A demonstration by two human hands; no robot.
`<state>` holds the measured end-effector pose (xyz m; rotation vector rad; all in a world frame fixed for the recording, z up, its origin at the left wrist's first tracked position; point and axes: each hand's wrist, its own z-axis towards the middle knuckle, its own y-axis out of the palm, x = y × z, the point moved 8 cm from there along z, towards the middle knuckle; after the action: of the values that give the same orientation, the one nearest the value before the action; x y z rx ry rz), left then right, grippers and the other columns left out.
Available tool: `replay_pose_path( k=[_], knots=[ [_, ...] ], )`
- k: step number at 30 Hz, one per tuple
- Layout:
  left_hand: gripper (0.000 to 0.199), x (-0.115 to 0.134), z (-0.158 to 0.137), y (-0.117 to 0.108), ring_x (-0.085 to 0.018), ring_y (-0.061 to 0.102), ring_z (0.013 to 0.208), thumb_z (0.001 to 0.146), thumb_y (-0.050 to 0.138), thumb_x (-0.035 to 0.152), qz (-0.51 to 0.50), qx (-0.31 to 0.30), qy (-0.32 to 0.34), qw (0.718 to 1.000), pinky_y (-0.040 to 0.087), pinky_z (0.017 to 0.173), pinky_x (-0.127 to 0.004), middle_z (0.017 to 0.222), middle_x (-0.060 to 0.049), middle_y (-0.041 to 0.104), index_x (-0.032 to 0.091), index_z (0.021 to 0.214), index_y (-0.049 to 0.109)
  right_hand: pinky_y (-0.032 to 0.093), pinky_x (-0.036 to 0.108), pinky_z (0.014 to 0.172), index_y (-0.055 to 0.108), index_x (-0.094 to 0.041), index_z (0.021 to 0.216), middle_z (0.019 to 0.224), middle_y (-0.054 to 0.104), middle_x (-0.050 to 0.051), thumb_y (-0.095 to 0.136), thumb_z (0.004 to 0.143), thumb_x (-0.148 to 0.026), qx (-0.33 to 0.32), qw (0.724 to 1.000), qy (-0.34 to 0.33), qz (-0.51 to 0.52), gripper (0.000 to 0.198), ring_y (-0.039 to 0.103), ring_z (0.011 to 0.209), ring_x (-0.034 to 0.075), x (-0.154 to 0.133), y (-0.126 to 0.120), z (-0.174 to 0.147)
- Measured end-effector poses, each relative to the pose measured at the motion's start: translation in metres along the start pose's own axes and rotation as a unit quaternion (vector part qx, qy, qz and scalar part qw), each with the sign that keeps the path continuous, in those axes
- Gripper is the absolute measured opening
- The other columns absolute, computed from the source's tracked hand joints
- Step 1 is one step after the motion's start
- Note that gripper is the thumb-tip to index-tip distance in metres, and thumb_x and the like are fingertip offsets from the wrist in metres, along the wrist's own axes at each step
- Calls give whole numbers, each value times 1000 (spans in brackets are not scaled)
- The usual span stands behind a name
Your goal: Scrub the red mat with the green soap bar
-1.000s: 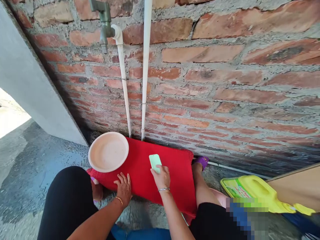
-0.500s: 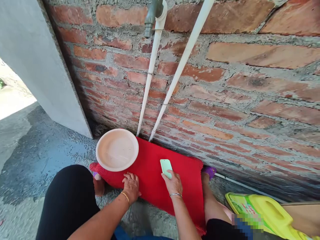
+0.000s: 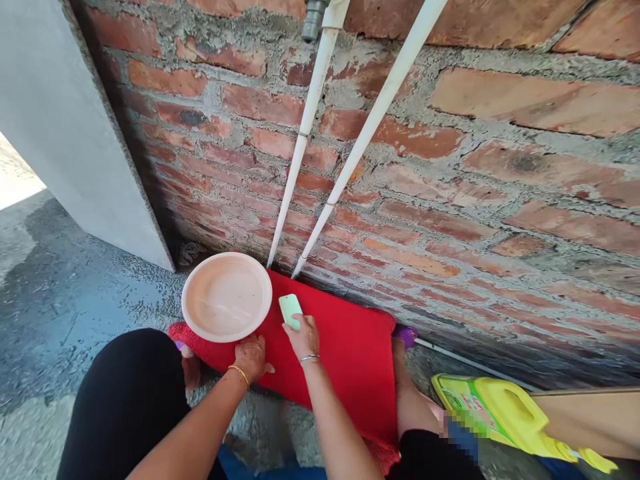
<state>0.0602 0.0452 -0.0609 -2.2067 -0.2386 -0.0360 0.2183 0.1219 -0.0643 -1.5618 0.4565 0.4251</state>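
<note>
A red cloth [image 3: 345,353] lies spread out low in front of the brick wall. On its left end sits a pale pink basin [image 3: 227,297] with water in it. My left hand [image 3: 251,355] rests on the cloth at the basin's near rim, thumb out to the side; its fingertips are partly hidden at the rim. My right hand [image 3: 304,337] is closed around a pale green, round-cornered block [image 3: 290,309], perhaps a brush or a soap bar. The block is over the cloth just right of the basin; its underside is hidden.
Two white pipes [image 3: 320,87] run down the brick wall [image 3: 450,200], with a tap [image 3: 314,20] above. At left a grey slab [image 3: 85,120] leans over wet concrete floor [image 3: 100,287]. A yellow jug [image 3: 500,413] lies at right.
My right hand has moved left with the pale green block, closer to the basin. My left hand has shifted up to the basin's near rim. The view has tilted slightly downward.
</note>
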Motion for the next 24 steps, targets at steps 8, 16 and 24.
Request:
replay_pose_path(
  k=[8, 16, 24],
  knots=[
    [69, 0, 2, -2, -30, 63, 104, 60, 81, 49, 16, 5, 6, 1000, 52, 82, -36, 114, -18, 62, 15, 114, 57, 45, 29, 82, 69, -29, 98, 91, 59, 3, 65, 73, -42, 30, 991, 120, -42, 29, 58, 86, 19, 89, -47, -3],
    [65, -1, -7, -5, -29, 60, 110, 66, 76, 51, 29, 10, 11, 999, 50, 85, -36, 117, -18, 60, 16, 116, 54, 46, 34, 78, 66, -18, 101, 89, 65, 12, 56, 78, -53, 88, 925, 369, -36, 42, 60, 94, 28, 212, -135, -92],
    [59, -7, -27, -1, -28, 52, 120, 78, 64, 47, 39, 24, 38, 998, 47, 92, -37, 129, -16, 52, 18, 127, 48, 43, 26, 83, 67, -27, 99, 100, 59, 2, 66, 75, -35, -50, 995, 72, -43, 25, 58, 91, 17, 55, -54, -115]
  ],
)
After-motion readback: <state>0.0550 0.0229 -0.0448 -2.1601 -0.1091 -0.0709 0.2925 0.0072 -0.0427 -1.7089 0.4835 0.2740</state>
